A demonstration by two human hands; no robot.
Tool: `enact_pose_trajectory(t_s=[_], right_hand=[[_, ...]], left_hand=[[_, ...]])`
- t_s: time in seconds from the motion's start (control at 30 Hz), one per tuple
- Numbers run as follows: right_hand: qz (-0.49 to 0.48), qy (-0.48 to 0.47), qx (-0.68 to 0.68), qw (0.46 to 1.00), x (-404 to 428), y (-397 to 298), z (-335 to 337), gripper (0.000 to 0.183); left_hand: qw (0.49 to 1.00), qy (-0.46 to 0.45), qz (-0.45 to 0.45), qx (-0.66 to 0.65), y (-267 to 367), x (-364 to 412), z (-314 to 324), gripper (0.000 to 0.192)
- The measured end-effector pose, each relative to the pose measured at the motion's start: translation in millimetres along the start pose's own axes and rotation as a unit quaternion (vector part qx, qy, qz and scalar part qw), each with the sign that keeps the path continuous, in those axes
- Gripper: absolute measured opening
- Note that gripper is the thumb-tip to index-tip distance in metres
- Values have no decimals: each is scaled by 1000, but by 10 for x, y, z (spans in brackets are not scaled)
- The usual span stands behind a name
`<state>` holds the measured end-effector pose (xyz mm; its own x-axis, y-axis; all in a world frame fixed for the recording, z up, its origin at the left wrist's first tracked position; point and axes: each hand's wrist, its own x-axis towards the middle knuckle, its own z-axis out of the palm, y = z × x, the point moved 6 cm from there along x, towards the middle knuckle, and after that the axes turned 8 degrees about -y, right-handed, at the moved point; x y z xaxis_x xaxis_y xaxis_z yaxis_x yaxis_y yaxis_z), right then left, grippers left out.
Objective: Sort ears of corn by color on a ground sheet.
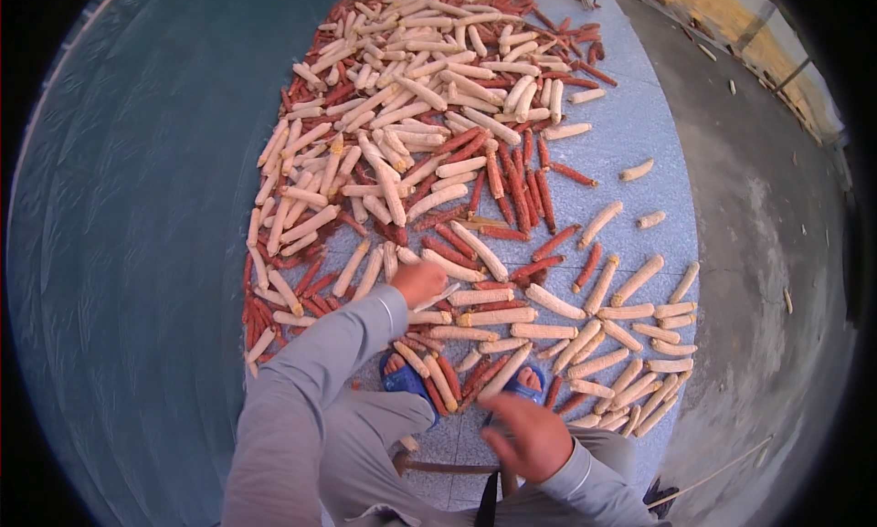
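My left hand (419, 284) is over the near part of a spread of stripped corn cobs, its fingers curled downward. A thin pale strip (438, 298) shows beside it; whether the hand holds it or a cob is hidden. White cobs (488, 297) lie just right of that hand, with red cobs (449, 253) among them. Blurred by motion, my right hand (533, 436) hovers above my right knee, thumb and fingers apart, with nothing seen in it. Below it and to the left, a white cob (505, 373) rests near my blue sandal (526, 384).
A large heap of white and red cobs (411, 68) covers the far tiled floor (637, 123). Loose white cobs (637, 383) lie at right. Dark green sheeting (151, 184) borders the left, grey concrete (747, 253) the right. A wooden stool bar (449, 467) shows between my legs.
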<state>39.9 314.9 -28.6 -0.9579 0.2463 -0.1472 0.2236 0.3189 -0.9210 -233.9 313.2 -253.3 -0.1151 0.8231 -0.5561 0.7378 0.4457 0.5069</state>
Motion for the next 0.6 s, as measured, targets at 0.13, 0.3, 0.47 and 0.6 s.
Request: enact_pose_trajectory(t_s=[0.13,0.3,0.47,0.6], right_hand=[[56,-198,-91,974,93,351,286,34],[65,-129,-95,985,716,654,144,29],[116,-90,-104,984,1025,1025,-106,29],[158,-114,-132,972,1215,1273,-235,31]], left_hand=[[932,332,-136,53,-1155,506,-839,60],[944,255,-177,112,-1774,815,-1206,101],[959,156,-189,143,-1652,1062,-1123,97],[957,160,-208,123,-1514,1065,-1044,100]])
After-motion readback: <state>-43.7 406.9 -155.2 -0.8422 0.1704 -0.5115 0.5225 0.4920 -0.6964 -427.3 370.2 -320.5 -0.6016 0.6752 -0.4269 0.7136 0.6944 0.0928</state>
